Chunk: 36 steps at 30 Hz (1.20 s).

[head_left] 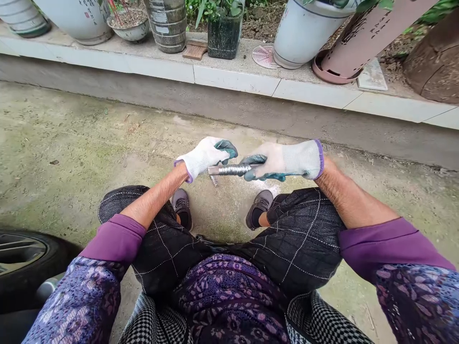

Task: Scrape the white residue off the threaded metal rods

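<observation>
My right hand [267, 161], in a white work glove with a dark green coated palm, grips a short metal rod [213, 170] lying level. Shiny silver wire [231, 169] is wound in tight turns around the rod's middle. My left hand [220, 150], gloved alike, is just above the rod's free left end, apart from my right hand. Its thumb and fingers are pressed together; whether a strand of wire is between them is too fine to make out. Below the rod's left end shows a small greyish ridged piece [214, 180], its kind unclear.
Concrete ground [136, 143] lies under my feet, with a shoe [181, 203] on either side. Ahead runs a low tiled ledge [233, 81] bearing several plant pots, among them a white pot [304, 33] and a pink pot [362, 43]. A car wheel [32, 253] is at the left.
</observation>
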### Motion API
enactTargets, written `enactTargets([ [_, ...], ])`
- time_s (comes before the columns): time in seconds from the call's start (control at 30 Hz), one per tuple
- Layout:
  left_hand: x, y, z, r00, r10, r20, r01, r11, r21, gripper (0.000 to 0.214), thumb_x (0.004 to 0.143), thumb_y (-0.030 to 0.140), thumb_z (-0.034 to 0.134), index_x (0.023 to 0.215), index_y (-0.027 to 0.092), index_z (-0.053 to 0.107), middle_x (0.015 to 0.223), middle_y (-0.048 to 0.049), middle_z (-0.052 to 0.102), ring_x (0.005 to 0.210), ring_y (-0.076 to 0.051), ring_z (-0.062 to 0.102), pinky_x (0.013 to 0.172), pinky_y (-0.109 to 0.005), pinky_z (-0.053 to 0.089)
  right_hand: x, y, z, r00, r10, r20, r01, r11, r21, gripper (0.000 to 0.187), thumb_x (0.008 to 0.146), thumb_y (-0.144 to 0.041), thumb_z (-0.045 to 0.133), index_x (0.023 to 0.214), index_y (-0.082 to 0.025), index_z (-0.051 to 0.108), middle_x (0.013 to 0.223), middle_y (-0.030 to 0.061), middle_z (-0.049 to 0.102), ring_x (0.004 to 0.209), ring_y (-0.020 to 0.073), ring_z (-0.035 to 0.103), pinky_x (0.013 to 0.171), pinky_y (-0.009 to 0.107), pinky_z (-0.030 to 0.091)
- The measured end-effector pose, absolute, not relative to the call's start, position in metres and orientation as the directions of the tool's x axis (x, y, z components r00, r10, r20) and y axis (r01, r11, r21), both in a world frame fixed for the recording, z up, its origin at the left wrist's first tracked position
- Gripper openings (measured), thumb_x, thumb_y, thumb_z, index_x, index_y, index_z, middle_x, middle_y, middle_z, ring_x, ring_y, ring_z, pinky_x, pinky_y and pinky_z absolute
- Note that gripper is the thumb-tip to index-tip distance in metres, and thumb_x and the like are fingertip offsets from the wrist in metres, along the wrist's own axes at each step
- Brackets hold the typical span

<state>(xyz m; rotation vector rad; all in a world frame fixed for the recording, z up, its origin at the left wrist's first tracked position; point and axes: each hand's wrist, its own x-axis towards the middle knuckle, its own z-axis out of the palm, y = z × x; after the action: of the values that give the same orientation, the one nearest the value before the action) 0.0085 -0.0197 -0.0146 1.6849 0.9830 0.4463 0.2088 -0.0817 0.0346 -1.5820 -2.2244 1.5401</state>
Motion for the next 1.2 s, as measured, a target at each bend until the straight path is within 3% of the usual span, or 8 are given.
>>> enactTargets([
  [0.2, 0.013, -0.026, -0.002, 0.543, 0.797, -0.264, 0.503, -0.057, 0.863, 0.020, 0.072, 0.013, 0.059, 0.084, 0.010, 0.075, 0.058, 0.0019, 0.061, 0.043, -0.004, 0.043, 0.043, -0.017, 0.035, 0.209, -0.067, 0.010, -0.284, 0.796, -0.534, 0.955, 0.187, -0.229, 0.020, 0.080, -0.030, 0.059, 0.089, -0.017, 0.071, 0.069, 0.0044, 0.063, 0.054, 0.0137, 0.046, 0.051, 0.029, 0.032],
  [0.3, 0.015, -0.032, 0.001, 0.554, 0.787, -0.272, 0.492, -0.046, 0.870, 0.019, 0.076, 0.015, 0.060, 0.086, 0.011, 0.075, 0.059, 0.0010, 0.061, 0.041, -0.003, 0.041, 0.040, -0.018, 0.031, 0.216, -0.060, 0.013, -0.218, 0.868, -0.447, 0.975, 0.169, -0.147, 0.025, 0.084, -0.034, 0.056, 0.094, -0.015, 0.069, 0.072, 0.0074, 0.062, 0.056, 0.0147, 0.045, 0.053, 0.031, 0.031],
  [0.4, 0.016, -0.034, -0.004, 0.561, 0.779, -0.281, 0.447, 0.001, 0.895, 0.023, 0.079, 0.016, 0.061, 0.096, 0.011, 0.075, 0.064, -0.0011, 0.065, 0.042, -0.004, 0.042, 0.039, -0.018, 0.031, 0.222, -0.058, 0.020, -0.167, 0.927, -0.337, 0.977, 0.109, -0.183, 0.029, 0.085, -0.039, 0.056, 0.097, -0.017, 0.068, 0.074, 0.0057, 0.061, 0.058, 0.0133, 0.044, 0.055, 0.029, 0.031],
  [0.53, 0.014, -0.034, -0.010, 0.575, 0.762, -0.297, 0.408, 0.048, 0.912, 0.027, 0.082, 0.015, 0.058, 0.103, 0.012, 0.074, 0.067, -0.0014, 0.066, 0.040, -0.003, 0.042, 0.038, -0.018, 0.032, 0.220, -0.061, 0.027, -0.160, 0.953, -0.257, 0.924, 0.053, -0.378, 0.024, 0.083, -0.036, 0.059, 0.095, -0.018, 0.068, 0.066, 0.0010, 0.057, 0.056, 0.0115, 0.045, 0.054, 0.028, 0.033],
  [0.67, 0.012, -0.034, -0.012, 0.583, 0.764, -0.276, 0.382, 0.042, 0.923, 0.024, 0.085, 0.019, 0.057, 0.101, 0.011, 0.073, 0.069, -0.0017, 0.068, 0.039, -0.003, 0.040, 0.037, -0.017, 0.032, 0.209, -0.069, 0.037, -0.127, 0.951, -0.283, 0.789, -0.076, -0.610, 0.023, 0.081, -0.033, 0.064, 0.096, -0.016, 0.068, 0.058, -0.0029, 0.050, 0.049, 0.0083, 0.042, 0.046, 0.024, 0.033],
  [0.8, 0.008, -0.035, -0.007, 0.592, 0.768, -0.245, 0.390, -0.008, 0.921, 0.018, 0.082, 0.018, 0.058, 0.089, 0.010, 0.072, 0.071, -0.0033, 0.069, 0.040, -0.003, 0.041, 0.038, -0.018, 0.034, 0.208, -0.076, 0.045, -0.250, 0.898, -0.361, 0.634, -0.130, -0.762, 0.029, 0.077, -0.038, 0.071, 0.096, -0.015, 0.069, 0.059, -0.0032, 0.052, 0.047, 0.0064, 0.041, 0.041, 0.021, 0.032],
  [1.07, 0.000, -0.019, -0.007, 0.744, 0.653, -0.142, 0.390, -0.251, 0.886, 0.025, 0.069, 0.016, 0.058, 0.085, 0.012, 0.075, 0.071, -0.0006, 0.068, 0.059, -0.009, 0.055, 0.055, -0.020, 0.043, 0.221, -0.074, 0.036, -0.500, 0.678, -0.539, 0.702, -0.047, -0.710, 0.031, 0.074, -0.042, 0.071, 0.091, -0.016, 0.069, 0.060, -0.0037, 0.054, 0.046, 0.0062, 0.041, 0.041, 0.021, 0.030],
  [1.2, 0.008, -0.019, -0.004, 0.699, 0.699, -0.151, 0.456, -0.273, 0.847, 0.026, 0.066, 0.017, 0.058, 0.082, 0.012, 0.076, 0.069, 0.0002, 0.067, 0.062, -0.010, 0.055, 0.060, -0.022, 0.044, 0.219, -0.074, 0.026, -0.417, 0.758, -0.501, 0.799, 0.042, -0.600, 0.026, 0.073, -0.039, 0.071, 0.079, -0.014, 0.069, 0.059, 0.0003, 0.056, 0.049, 0.0088, 0.042, 0.045, 0.026, 0.028],
])
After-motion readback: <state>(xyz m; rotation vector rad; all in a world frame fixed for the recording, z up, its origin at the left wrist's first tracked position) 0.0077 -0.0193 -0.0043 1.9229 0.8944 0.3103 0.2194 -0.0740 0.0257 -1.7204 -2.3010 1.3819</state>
